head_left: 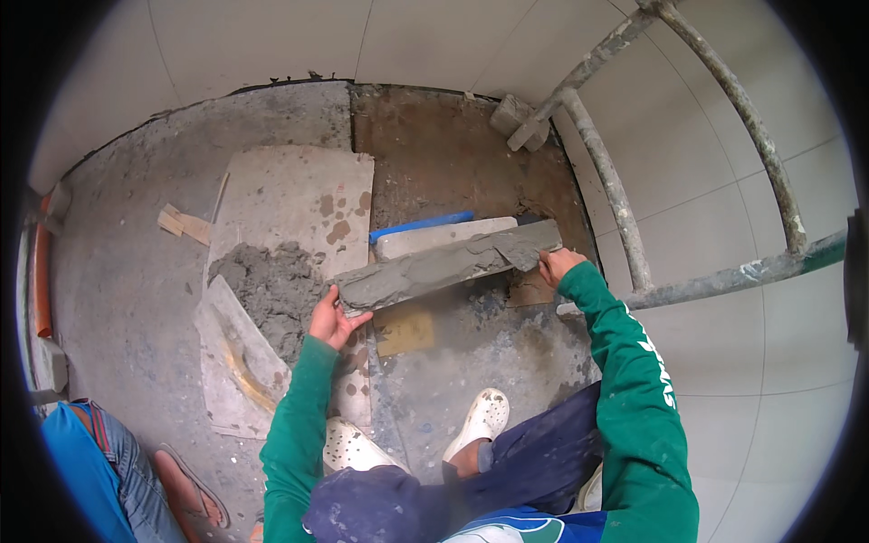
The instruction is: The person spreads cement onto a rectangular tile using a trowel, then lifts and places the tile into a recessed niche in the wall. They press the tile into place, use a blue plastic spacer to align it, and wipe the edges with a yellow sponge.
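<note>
A long narrow strip (pixel 416 279), its upper face coated in wet grey mortar, lies slanted in front of me. My left hand (pixel 335 319) grips its left end, thumb stretched along the near edge. Over the right end, my right hand (pixel 559 266) is closed on what looks like a small trowel (pixel 520 252), its mortar-smeared blade resting on the coating; the handle is hidden in my fingers. Just behind lies a second pale strip (pixel 442 238), and past it a blue strip (pixel 421 224). A heap of mortar (pixel 276 285) sits left of my left hand.
The heap rests on a stained pale sheet (pixel 272 190), beside a grey board with a curved wooden handle (pixel 237 339). A paint-spattered metal frame (pixel 625 217) stands right against the tiled wall. Lower left, another person's jeans (pixel 131 480) show. Wood scraps (pixel 184 224) lie left.
</note>
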`<state>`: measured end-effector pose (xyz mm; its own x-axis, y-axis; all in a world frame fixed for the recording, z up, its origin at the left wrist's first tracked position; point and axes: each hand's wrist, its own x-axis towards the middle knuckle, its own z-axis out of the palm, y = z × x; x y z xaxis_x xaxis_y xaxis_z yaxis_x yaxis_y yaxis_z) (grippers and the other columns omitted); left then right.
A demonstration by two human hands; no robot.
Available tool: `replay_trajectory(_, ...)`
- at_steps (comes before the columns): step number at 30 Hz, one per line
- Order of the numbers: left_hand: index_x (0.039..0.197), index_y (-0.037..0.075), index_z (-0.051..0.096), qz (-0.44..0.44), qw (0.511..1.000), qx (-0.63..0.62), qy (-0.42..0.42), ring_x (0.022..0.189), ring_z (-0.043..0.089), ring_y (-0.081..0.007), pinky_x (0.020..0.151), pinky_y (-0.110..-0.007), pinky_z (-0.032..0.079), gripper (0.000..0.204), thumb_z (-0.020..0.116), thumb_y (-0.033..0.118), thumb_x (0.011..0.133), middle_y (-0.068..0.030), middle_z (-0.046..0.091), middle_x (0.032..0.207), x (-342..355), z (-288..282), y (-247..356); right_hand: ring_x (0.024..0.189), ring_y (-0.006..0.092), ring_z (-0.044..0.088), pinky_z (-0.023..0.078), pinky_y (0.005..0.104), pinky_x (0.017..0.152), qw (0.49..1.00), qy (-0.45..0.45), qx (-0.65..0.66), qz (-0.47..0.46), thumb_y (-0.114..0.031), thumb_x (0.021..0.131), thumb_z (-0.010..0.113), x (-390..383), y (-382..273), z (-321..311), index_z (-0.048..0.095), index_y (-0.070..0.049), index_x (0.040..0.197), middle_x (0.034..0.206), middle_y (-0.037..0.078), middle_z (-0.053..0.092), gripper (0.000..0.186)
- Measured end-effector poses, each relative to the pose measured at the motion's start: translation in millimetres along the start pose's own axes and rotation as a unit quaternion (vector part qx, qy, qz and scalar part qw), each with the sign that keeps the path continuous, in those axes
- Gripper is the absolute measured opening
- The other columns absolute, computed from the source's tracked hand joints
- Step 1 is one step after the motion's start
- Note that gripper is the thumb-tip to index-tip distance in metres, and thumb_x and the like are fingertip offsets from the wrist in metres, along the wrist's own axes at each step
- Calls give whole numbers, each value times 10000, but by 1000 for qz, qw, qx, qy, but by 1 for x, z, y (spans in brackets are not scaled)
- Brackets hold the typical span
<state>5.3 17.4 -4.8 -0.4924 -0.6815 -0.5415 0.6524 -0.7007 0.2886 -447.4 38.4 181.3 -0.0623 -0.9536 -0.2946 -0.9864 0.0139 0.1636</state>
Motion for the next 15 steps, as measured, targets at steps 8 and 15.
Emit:
replay_trajectory(8, 1425, 54, 375, 5, 1000, -8, 5, 1306, 500, -336, 1028, -630, 431, 451, 307, 334, 1079, -133, 504, 1427, 0, -2, 1, 405, 88, 419, 318, 278, 376, 791, -155, 541, 239, -230, 948, 546, -16, 2, -9, 676, -64, 1011, 616, 15, 566, 220)
replay_trajectory(15, 1415, 29, 367, 29, 999, -5, -13, 1306, 492, -345, 1012, -638, 439, 456, 358, 331, 1073, -139, 486, 1421, -12, 9, -8, 446, 111, 468, 371, 270, 395, 799, -197, 503, 265, -188, 908, 593, 21, 13, -28, 732, -1, 958, 635, 57, 606, 239)
